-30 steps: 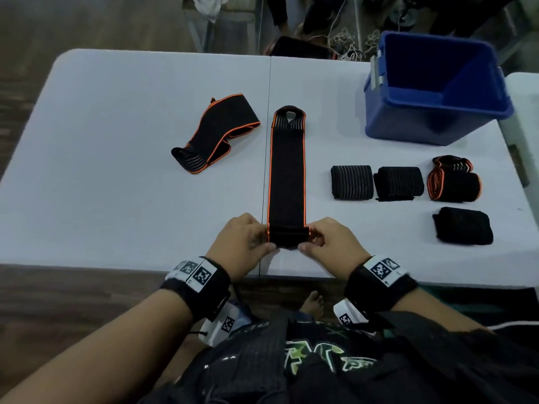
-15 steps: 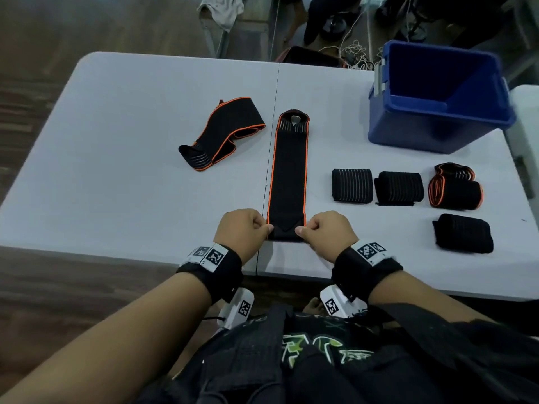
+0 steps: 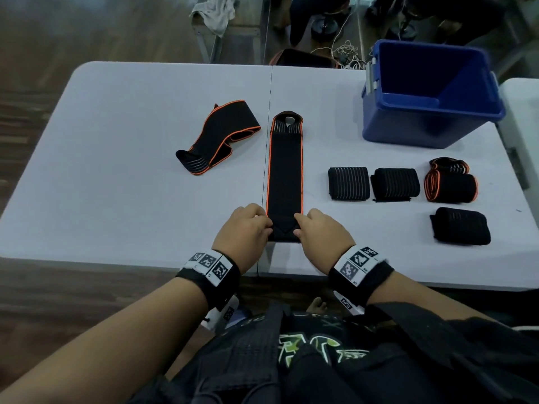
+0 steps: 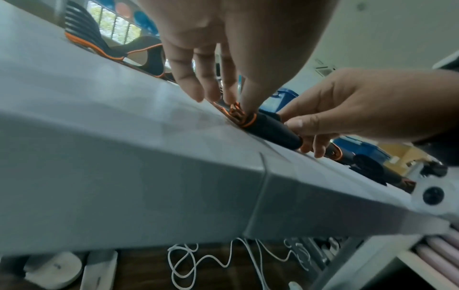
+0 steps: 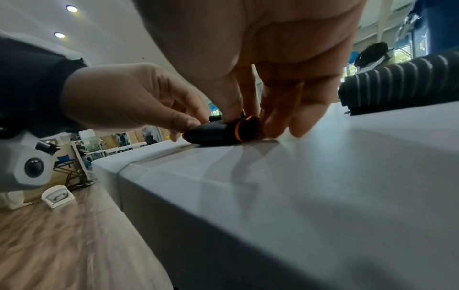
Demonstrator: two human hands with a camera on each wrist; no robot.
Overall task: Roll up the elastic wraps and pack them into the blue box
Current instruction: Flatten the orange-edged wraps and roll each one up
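On the table [image 3: 122,176], a blue box [image 3: 431,100] sits at the far right corner, four rolled wraps [image 3: 348,183] line the right side, and a loose folded wrap [image 3: 217,137] lies left of centre. At the near edge, the left hand [image 3: 243,233] and right hand [image 3: 322,234] pinch the seemingly part-rolled end of the flat wrap [image 3: 285,176].

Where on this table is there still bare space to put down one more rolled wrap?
Bare table lies left of the loose folded wrap, and between the flat wrap and the blue box. The right side is crowded: four rolled wraps sit beside each other below the box. Both hands fill the near edge.
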